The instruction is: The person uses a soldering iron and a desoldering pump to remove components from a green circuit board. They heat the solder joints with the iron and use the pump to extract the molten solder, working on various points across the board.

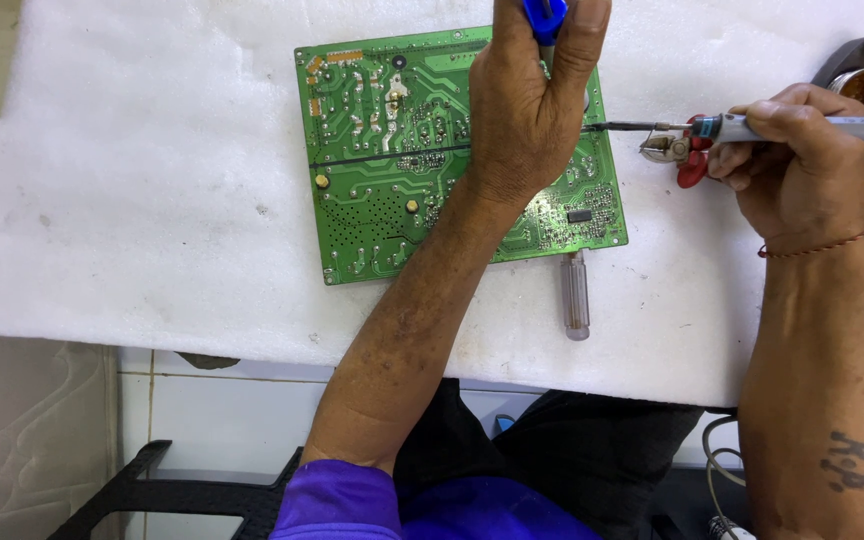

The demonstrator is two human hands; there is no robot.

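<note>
Left hand (527, 110) grips a blue tool (545, 18) over the circuit board (382, 150); right hand (802, 160) grips the soldering iron (752, 127). Best keep the tip steady on 1 joint.

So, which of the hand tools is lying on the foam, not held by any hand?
The clear-handled screwdriver, below the green circuit board. The left hand grips a blue-handled tool, and the right hand holds the soldering iron.
</note>
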